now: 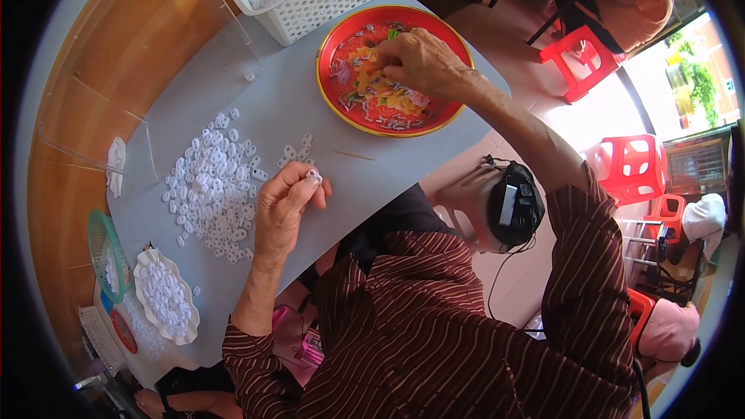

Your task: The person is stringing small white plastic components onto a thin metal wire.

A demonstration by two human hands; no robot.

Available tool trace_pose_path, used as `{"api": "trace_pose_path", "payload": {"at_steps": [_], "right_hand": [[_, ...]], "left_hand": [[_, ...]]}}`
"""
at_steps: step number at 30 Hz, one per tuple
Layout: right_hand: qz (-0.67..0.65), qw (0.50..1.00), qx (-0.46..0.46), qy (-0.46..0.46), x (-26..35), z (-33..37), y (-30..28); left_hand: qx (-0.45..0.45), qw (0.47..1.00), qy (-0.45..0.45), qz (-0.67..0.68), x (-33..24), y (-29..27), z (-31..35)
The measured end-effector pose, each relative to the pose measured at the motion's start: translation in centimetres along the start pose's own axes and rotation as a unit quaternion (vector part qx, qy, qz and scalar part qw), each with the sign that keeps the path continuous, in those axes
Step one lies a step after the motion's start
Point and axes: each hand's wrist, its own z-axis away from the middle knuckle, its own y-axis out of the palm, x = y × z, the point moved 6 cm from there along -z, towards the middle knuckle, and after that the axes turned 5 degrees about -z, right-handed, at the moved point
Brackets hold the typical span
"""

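My left hand [285, 206] pinches a small white plastic piece [313, 174] with a hole in it, between thumb and fingertips, above the grey table. My right hand [423, 60] reaches down into a round red tray [458, 35] with a gold rim and a flower pattern. Its fingers are bent together at the tray's bottom, and what they hold, if anything, is hidden. Small silvery metal pieces [388, 120] lie scattered in the tray. Left of my left hand spreads a heap of white plastic pieces [206, 178], with a few more [295, 153] just beyond the fingers.
A white perforated basket [334, 4] of white parts stands at the far edge. A thin brown stick [354, 155] lies on the grey table [310, 85]. A clear plastic box [101, 85] is at the left, a scalloped white dish [186, 334] nearer. Red stools [578, 62] and people are at the right.
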Motion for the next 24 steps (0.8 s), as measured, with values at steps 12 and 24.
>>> {"api": "trace_pose_path", "payload": {"at_steps": [12,24], "right_hand": [[0.092,0.993,0.073,-0.018,3.0,-0.2,-0.2],[0.137,0.983,0.092,-0.078,4.0,0.1,-0.3]], "left_hand": [[0.002,1.0,0.007,-0.001,0.0,0.2,-0.1],[0.017,0.999,0.03,-0.019,0.2,0.2,0.0]]}}
